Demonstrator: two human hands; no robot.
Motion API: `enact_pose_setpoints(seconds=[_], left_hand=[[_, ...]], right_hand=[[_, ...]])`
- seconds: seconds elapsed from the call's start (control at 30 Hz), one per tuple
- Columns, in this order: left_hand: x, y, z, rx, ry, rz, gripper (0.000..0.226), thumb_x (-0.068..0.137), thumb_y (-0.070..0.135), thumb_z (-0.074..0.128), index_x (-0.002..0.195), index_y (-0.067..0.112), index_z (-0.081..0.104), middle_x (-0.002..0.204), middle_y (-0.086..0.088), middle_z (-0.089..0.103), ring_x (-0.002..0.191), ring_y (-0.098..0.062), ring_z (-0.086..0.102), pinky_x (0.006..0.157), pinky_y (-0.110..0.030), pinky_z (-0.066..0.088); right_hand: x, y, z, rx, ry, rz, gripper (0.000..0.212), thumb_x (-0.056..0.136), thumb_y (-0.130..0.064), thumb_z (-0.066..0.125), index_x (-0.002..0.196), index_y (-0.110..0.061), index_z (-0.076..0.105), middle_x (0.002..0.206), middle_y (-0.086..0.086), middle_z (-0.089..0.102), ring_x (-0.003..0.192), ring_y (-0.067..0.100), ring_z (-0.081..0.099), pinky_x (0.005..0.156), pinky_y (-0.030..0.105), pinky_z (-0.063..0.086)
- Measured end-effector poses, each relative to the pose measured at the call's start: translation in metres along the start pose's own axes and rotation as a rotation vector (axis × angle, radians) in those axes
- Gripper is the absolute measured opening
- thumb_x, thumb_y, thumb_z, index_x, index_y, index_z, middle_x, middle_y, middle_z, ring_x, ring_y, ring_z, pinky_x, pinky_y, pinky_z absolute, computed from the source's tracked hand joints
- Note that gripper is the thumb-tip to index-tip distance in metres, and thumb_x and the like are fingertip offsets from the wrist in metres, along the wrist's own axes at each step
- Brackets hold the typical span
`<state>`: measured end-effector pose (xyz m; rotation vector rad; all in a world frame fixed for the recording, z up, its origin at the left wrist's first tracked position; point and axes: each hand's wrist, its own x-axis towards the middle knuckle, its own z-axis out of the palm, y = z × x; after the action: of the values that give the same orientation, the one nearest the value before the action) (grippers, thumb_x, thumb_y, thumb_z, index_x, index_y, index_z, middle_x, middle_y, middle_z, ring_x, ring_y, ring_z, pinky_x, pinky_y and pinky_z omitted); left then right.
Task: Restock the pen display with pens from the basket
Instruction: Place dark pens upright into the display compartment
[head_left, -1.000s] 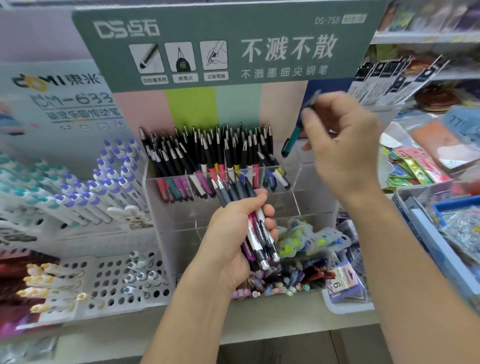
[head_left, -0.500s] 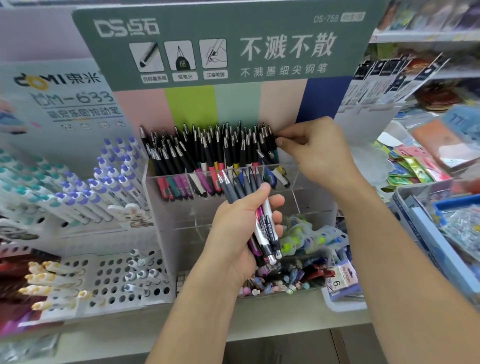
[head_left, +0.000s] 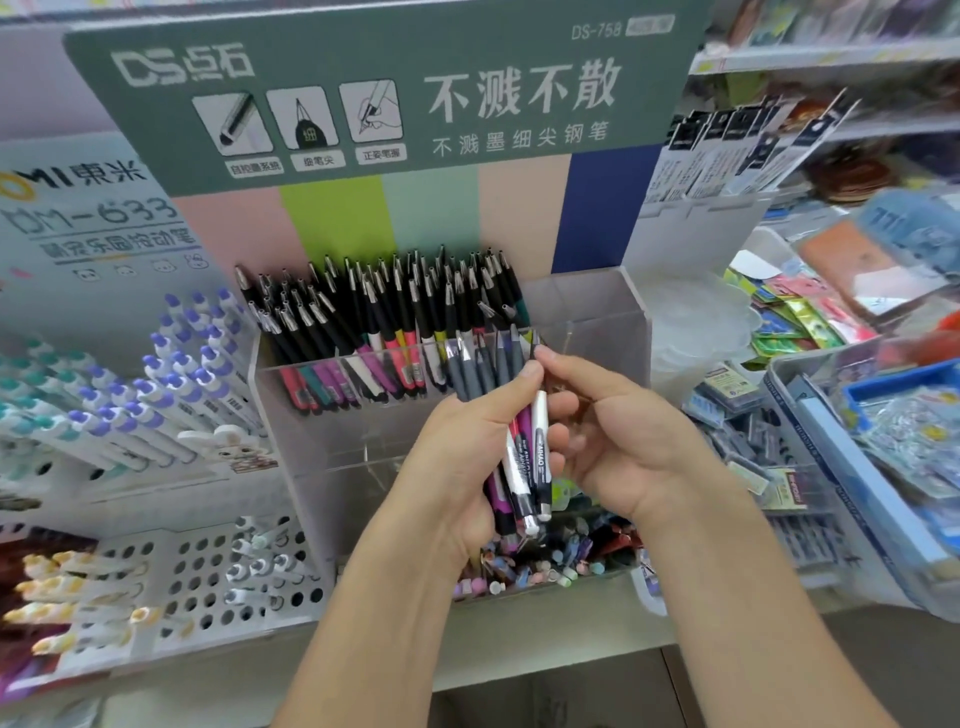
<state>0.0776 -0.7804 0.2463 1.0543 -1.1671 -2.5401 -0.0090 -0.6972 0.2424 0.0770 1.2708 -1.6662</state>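
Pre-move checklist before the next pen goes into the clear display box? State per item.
1. Left hand grips the bundle of grey-tipped pens: ok.
2. Right hand pinches one pen tip at the top of the bundle: ok.
3. That pen is separated from the bundle: not ok, it lies among the others.
4. Free room in the clear acrylic display box: ok, its right part is bare.
5. Pens standing in the display are tip-up like the bundle: ok.
6. Basket supply: cannot tell, no basket is identifiable.
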Motion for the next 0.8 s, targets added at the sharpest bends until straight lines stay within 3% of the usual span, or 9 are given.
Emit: enact_pose_setpoints(seconds=[0.13, 0.3, 0.37, 0.47, 0.53, 0.63, 0.8], left_hand=[[-0.001, -0.005, 0.010, -0.072, 0.022, 0.015, 0.035, 0.096, 0.025, 0.063, 0.111, -0.006, 0.068, 0.075, -0.011, 0.073, 0.052, -0.014, 0.066, 0.045, -0.023, 0.053], [0.002, -0.003, 0.001, -0.087, 0.116, 0.025, 0.021, 0.097, 0.024, 0.063, 0.095, 0.004, 0.067, 0.064, -0.005, 0.065, 0.048, -0.014, 0.057, 0.043, -0.024, 0.050], [0.003, -0.003, -0.004, -0.119, 0.105, 0.017, 0.015, 0.096, 0.024, 0.062, 0.093, 0.010, 0.062, 0.060, -0.001, 0.057, 0.044, -0.010, 0.047, 0.039, -0.022, 0.043], [0.002, -0.003, -0.004, -0.155, 0.057, 0.009, 0.013, 0.096, 0.027, 0.061, 0.093, 0.014, 0.059, 0.059, 0.002, 0.049, 0.041, -0.009, 0.040, 0.037, -0.019, 0.037], [0.001, -0.004, -0.003, -0.164, 0.042, 0.024, 0.017, 0.095, 0.031, 0.062, 0.096, 0.014, 0.062, 0.061, 0.001, 0.049, 0.041, -0.008, 0.040, 0.037, -0.019, 0.037], [0.000, -0.003, -0.003, -0.171, 0.068, 0.040, 0.024, 0.095, 0.034, 0.064, 0.100, 0.011, 0.061, 0.062, -0.001, 0.053, 0.042, -0.009, 0.040, 0.036, -0.020, 0.038], [-0.005, 0.001, -0.008, -0.206, 0.121, 0.054, 0.028, 0.097, 0.032, 0.062, 0.100, 0.005, 0.057, 0.064, -0.004, 0.061, 0.043, -0.010, 0.045, 0.037, -0.019, 0.040]], right_hand=[[0.000, 0.002, 0.002, 0.067, 0.069, -0.120, 0.017, 0.091, -0.027, 0.069, 0.093, -0.011, 0.074, 0.049, -0.006, 0.049, 0.040, 0.008, 0.043, 0.036, 0.018, 0.035], [-0.004, -0.031, -0.003, 0.126, 0.076, -0.591, 0.008, 0.095, -0.019, 0.064, 0.093, -0.011, 0.067, 0.072, 0.000, 0.061, 0.060, 0.009, 0.055, 0.051, 0.019, 0.046], [0.004, -0.049, -0.003, -0.037, 0.175, -0.828, 0.005, 0.098, -0.013, 0.062, 0.095, -0.011, 0.065, 0.077, 0.003, 0.066, 0.062, 0.011, 0.063, 0.056, 0.020, 0.053], [0.032, -0.061, 0.002, -0.541, 0.306, -1.087, 0.005, 0.098, -0.013, 0.063, 0.097, -0.014, 0.068, 0.080, 0.001, 0.070, 0.068, 0.017, 0.070, 0.062, 0.034, 0.061], [0.050, -0.057, 0.004, -0.837, 0.307, -1.128, 0.008, 0.095, -0.017, 0.064, 0.099, -0.016, 0.071, 0.082, -0.003, 0.071, 0.072, 0.016, 0.069, 0.067, 0.042, 0.060], [0.066, -0.046, 0.006, -1.144, 0.277, -1.063, 0.011, 0.092, -0.020, 0.067, 0.099, -0.018, 0.076, 0.085, -0.004, 0.073, 0.073, 0.013, 0.063, 0.073, 0.040, 0.056], [0.071, -0.043, 0.007, -1.118, 0.307, -0.970, 0.010, 0.086, -0.031, 0.076, 0.091, -0.024, 0.080, 0.082, -0.010, 0.075, 0.078, 0.008, 0.068, 0.076, 0.039, 0.058]])
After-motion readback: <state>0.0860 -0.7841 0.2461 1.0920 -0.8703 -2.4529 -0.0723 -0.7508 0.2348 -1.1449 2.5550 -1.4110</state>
